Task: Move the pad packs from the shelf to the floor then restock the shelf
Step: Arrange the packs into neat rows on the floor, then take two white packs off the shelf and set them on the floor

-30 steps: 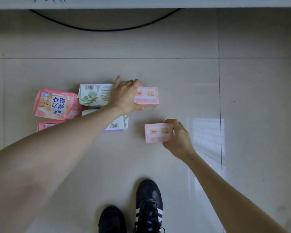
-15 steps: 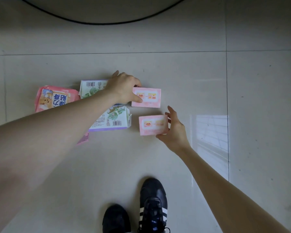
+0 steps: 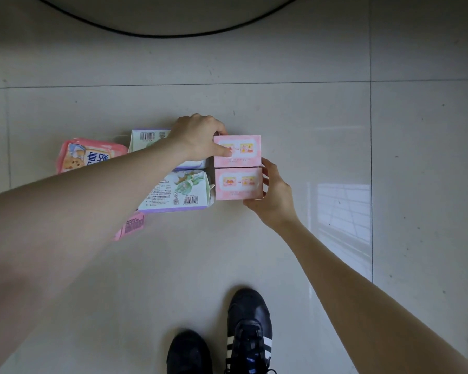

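Two small pink pad packs stand side by side on the tiled floor. My left hand [image 3: 200, 137] grips the far pink pack [image 3: 241, 151] at its left end, thumb on its top face. My right hand [image 3: 272, 197] holds the near pink pack [image 3: 238, 183] from its right side, fingers curled round its edge. The two packs touch each other. To their left lie a white pack with green leaves [image 3: 179, 193], another white pack [image 3: 146, 139] partly under my left arm, a pink pack with blue writing [image 3: 84, 156], and a pink pack's corner [image 3: 131, 225].
A black cable [image 3: 160, 33] curves across the floor at the top. My two black shoes [image 3: 246, 327] stand at the bottom centre. A bright window reflection [image 3: 341, 211] lies on the tiles to the right.
My right hand has pushed the near pink pack up against the far pink pack. My left hand has set the far pack down squarely. The camera has come closer to the floor.
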Demonstrator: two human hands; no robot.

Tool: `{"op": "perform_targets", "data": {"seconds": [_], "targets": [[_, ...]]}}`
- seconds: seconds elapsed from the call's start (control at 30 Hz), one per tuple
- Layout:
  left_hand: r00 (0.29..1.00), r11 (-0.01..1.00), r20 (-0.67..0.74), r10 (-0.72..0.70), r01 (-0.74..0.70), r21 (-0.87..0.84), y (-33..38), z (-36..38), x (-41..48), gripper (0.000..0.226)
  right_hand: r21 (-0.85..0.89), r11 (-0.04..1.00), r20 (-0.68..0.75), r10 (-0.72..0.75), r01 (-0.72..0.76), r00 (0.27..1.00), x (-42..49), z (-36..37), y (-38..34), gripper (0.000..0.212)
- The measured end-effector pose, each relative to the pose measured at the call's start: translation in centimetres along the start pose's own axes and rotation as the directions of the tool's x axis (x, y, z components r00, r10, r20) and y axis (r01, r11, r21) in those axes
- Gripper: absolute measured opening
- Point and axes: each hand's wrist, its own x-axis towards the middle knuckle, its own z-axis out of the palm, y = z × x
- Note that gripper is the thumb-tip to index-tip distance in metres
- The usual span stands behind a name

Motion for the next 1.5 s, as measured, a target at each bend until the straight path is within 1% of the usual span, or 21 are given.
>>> {"op": "perform_targets", "data": {"seconds": [0.13, 0.23, 0.33, 0.4, 0.5, 0.63, 0.83, 0.93, 1.03, 1.13, 1.23, 1.37, 1.5], "targets": [[1.0, 1.0, -0.016, 0.014, -0.014, 0.028, 0.0, 0.3, 0.0, 0.045, -0.03, 1.0, -0.02, -0.002, 0.001, 1.0, -0.2, 0.2, 0.2, 0.077], [1.0, 0.998, -0.021, 0.02, -0.019, 0.066, 0.0, 0.4, -0.3, 0.046, -0.088, 0.996, -0.034, -0.016, 0.013, 0.999, -0.4, 0.0, 0.2, 0.076], [0.999, 0.998, -0.031, 0.015, -0.014, 0.063, -0.1, 0.5, -1.2, 0.057, -0.171, 0.985, -0.04, -0.007, 0.0, 0.999, -0.9, -0.3, 0.0, 0.078], [0.997, 0.999, -0.068, 0.021, -0.018, 0.044, -0.1, 0.5, -2.2, 0.065, -0.222, 0.975, -0.036, -0.007, -0.001, 0.999, -1.6, -0.6, -0.3, 0.079], [0.991, 0.999, -0.131, 0.024, -0.02, 0.033, -0.1, 0.6, -4.3, 0.065, -0.307, 0.952, -0.027, -0.023, 0.013, 0.999, -3.3, -1.2, -1.1, 0.079], [0.985, 0.994, -0.171, 0.033, -0.015, 0.105, 0.3, 0.4, -8.4, 0.063, -0.499, 0.865, -0.015, -0.07, 0.053, 0.997, -6.3, -1.9, -2.8, 0.074], [0.995, 0.986, -0.1, -0.023, 0.038, 0.16, 2.2, -1.1, -16.2, 0.064, -0.692, 0.716, 0.007, -0.121, 0.092, 0.993, -11.4, -3.8, -6.8, 0.065], [0.995, 0.982, -0.07, -0.065, 0.076, 0.172, 3.9, -3.0, -20.6, 0.065, -0.761, 0.639, 0.044, -0.122, 0.112, 0.992, -14.0, -5.4, -9.5, 0.064], [0.995, 0.975, -0.056, -0.077, 0.087, 0.203, 5.9, -5.7, -24.8, 0.066, -0.807, 0.576, 0.047, -0.151, 0.127, 0.987, -16.6, -7.5, -12.8, 0.064], [0.992, 0.973, -0.08, -0.096, 0.111, 0.204, 7.5, -9.1, -28.5, 0.063, -0.831, 0.538, 0.047, -0.184, 0.141, 0.982, -19.3, -9.6, -16.6, 0.064], [0.985, 0.973, -0.137, -0.105, 0.13, 0.192, 8.8, -12.8, -31.8, 0.06, -0.842, 0.522, 0.03, -0.209, 0.137, 0.978, -22.0, -11.4, -20.4, 0.065], [0.974, 0.967, -0.209, -0.09, 0.135, 0.216, 10.2, -17.9, -36.4, 0.06, -0.842, 0.525, -0.029, -0.272, 0.123, 0.962, -26.5, -13.3, -25.2, 0.065], [0.96, 0.972, -0.273, -0.064, 0.121, 0.199, 12.2, -22.7, -42.1, 0.059, -0.836, 0.537, -0.101, -0.354, 0.114, 0.93, -32.2, -15.1, -29.9, 0.065]]}}
